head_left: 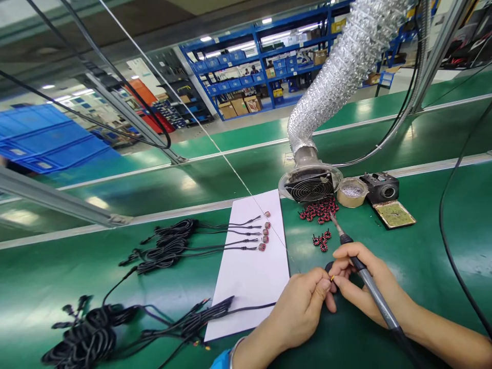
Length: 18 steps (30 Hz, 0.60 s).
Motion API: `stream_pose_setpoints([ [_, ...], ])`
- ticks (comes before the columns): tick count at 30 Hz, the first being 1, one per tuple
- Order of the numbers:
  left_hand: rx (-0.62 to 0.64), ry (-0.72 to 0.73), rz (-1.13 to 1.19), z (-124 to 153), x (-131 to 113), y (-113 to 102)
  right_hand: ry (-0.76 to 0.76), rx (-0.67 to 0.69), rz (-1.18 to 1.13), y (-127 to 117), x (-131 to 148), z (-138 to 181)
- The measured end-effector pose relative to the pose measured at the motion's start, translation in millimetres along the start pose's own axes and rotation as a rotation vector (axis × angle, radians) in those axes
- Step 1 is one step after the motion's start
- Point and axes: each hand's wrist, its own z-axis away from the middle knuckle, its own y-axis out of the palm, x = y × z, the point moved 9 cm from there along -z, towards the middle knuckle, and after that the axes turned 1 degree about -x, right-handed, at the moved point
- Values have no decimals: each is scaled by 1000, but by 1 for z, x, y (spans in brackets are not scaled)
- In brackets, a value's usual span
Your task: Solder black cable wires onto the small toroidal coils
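Note:
My left hand (pixel 302 307) pinches a thin wire with a yellow tip (pixel 332 278). A black cable (pixel 253 308) runs across the white sheet (pixel 251 279) and under this hand. My right hand (pixel 384 282) holds a soldering iron (pixel 374 293), its metal tip pointing up and away toward the red-and-black ring coils (pixel 321 210). Its thumb and fingertips also meet at the yellow-tipped wire, against my left fingers. Partly hidden behind the fingers is a dark rounded piece (pixel 329 266). A few loose ring coils (pixel 323 241) lie just beyond my hands.
A fume extractor (pixel 311 184) with a foil duct (pixel 338 77) stands behind the coils. Beside it are a solder roll (pixel 351 190) and an iron stand with a sponge tray (pixel 394 214). Bundled black cables (pixel 90 333) lie left; several small round parts (pixel 265 232) sit on the sheet.

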Motion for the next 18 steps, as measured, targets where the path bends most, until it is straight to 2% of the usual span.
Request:
stream_pose_setpoints([
  [4,20,11,14,1,-1,1,22,1,29,1,3,-1],
  [7,-43,11,51,3,-1,-3,3,-30,46,-1,7,0],
  [12,-144,12,86,8,-2,-7,-136,-119,166,-6,20,1],
  [18,-159,13,55,14,-1,-4,-280,-284,326,-5,32,10],
])
